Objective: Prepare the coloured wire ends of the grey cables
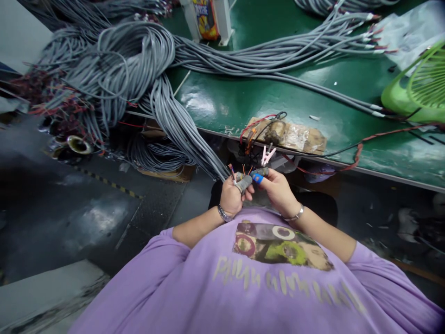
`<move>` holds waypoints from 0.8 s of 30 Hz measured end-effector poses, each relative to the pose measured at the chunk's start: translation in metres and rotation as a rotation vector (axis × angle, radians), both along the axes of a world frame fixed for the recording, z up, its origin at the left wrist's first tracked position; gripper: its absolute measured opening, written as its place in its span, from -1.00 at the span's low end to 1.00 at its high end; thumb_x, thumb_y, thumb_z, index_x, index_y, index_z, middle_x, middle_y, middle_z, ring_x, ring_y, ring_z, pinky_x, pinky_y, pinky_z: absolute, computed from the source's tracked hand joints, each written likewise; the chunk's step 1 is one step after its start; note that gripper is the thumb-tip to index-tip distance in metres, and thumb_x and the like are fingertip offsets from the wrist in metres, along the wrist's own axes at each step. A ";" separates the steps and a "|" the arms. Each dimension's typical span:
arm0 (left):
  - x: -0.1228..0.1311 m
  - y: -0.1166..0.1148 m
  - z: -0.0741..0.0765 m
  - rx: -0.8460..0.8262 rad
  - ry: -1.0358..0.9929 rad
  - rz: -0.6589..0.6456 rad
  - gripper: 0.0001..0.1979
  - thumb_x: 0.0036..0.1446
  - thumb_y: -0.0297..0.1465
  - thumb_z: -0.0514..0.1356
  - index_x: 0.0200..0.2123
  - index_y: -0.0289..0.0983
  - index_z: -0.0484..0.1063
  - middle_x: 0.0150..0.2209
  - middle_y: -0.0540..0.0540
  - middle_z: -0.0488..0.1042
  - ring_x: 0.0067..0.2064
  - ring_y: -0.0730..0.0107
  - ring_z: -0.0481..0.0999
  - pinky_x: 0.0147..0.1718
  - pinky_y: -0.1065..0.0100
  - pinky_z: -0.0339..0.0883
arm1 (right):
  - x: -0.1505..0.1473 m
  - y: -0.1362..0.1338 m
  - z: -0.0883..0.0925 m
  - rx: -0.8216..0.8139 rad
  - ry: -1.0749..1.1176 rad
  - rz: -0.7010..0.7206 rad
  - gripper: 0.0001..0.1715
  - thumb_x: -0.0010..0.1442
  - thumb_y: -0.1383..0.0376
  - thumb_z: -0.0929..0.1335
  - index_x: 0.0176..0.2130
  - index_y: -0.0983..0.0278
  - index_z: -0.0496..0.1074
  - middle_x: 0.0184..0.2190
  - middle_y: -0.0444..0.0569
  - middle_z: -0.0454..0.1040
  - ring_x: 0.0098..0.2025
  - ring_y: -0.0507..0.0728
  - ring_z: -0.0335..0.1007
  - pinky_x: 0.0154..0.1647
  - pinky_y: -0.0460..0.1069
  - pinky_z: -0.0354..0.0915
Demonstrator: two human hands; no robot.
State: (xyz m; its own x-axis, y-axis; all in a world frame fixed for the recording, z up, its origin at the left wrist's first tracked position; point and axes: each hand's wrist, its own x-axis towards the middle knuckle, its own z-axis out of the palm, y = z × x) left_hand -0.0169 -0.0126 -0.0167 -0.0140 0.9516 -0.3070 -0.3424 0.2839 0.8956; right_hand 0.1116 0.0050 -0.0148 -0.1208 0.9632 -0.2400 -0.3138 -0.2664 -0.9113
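Note:
My left hand point(232, 194) is closed around the end of a grey cable point(194, 139) whose thin red and orange wire tips point(239, 170) stick out above my fingers. My right hand point(278, 189) is closed too, pinching those wire tips with taped fingertips, one wrapped in blue. Both hands sit close together just below the edge of the green bench point(243, 99), above my purple shirt. A pink clip point(267, 156) hangs at the bench edge right above my hands, under a taped brown block point(290, 134) with red and black leads.
A big heap of grey cables point(118, 69) spills off the bench's left end toward the dark floor point(86, 213). More cable bundles point(295, 48) cross the bench top. A green fan point(422, 86) stands at the right edge. A white stand with a yellow packet point(207, 18) is at the back.

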 end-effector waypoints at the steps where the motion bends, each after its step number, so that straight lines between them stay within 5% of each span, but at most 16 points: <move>1: 0.000 0.000 0.000 -0.002 -0.008 0.008 -0.66 -0.08 -0.17 0.33 -0.51 -0.28 0.30 -0.64 0.04 0.43 -0.74 0.59 0.31 -0.78 0.52 -0.07 | -0.001 -0.001 0.000 -0.015 0.010 -0.011 -0.72 -0.11 0.18 0.54 -0.47 0.28 0.47 -0.56 -0.16 0.41 -0.55 -0.05 0.18 -0.50 -0.09 0.13; 13: -0.002 0.001 0.001 -0.038 -0.023 0.021 -0.68 -0.09 -0.20 0.33 -0.50 -0.28 0.30 -0.66 0.06 0.41 -0.75 0.59 0.30 -0.79 0.53 -0.08 | 0.010 0.000 -0.001 -0.124 0.092 0.030 -0.71 -0.09 0.15 0.52 -0.44 0.26 0.44 -0.57 -0.19 0.35 -0.54 -0.04 0.18 -0.49 -0.09 0.15; 24: -0.001 -0.002 0.000 -0.024 0.026 -0.048 -0.67 -0.06 -0.20 0.33 -0.53 -0.27 0.27 -0.66 0.06 0.42 -0.75 0.59 0.30 -0.78 0.53 -0.07 | 0.011 0.008 -0.002 -0.034 0.026 0.046 -0.71 -0.12 0.18 0.54 -0.40 0.26 0.49 -0.48 -0.15 0.47 -0.48 -0.02 0.27 -0.45 -0.07 0.18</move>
State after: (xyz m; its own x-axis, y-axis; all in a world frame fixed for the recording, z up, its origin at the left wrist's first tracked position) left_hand -0.0175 -0.0151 -0.0171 0.0235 0.9438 -0.3296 -0.3049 0.3208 0.8968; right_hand 0.1228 0.0128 -0.0164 -0.1712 0.9478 -0.2691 -0.3243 -0.3121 -0.8930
